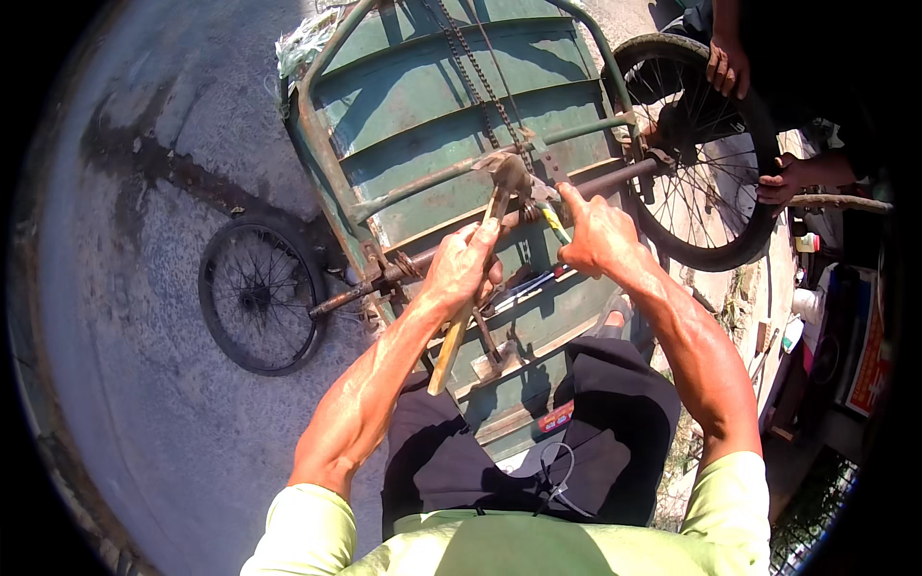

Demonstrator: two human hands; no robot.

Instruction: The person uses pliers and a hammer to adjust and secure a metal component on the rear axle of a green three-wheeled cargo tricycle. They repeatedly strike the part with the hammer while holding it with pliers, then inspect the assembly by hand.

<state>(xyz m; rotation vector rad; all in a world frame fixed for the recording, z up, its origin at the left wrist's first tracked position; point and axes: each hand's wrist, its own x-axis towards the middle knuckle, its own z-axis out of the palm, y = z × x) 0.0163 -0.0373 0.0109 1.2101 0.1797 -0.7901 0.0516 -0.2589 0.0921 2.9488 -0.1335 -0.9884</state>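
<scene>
My left hand is wrapped round the wooden handle of a hammer, whose metal head is over the rusty axle. My right hand grips pliers with yellow and green handles, the jaws close to the hammer head at the middle of the axle. Whether the jaws clamp anything is hidden. A chain runs down to the axle along the slatted green underside of a cart. On the right, a spoked wheel sits at the axle's end, with another person's hands on its tyre.
Another spoked wheel lies on the concrete ground to the left, by the axle's other end. Green frame tubes surround the cart underside. Bottles and containers stand at the far right. A white plastic bundle hangs at the cart's upper left corner.
</scene>
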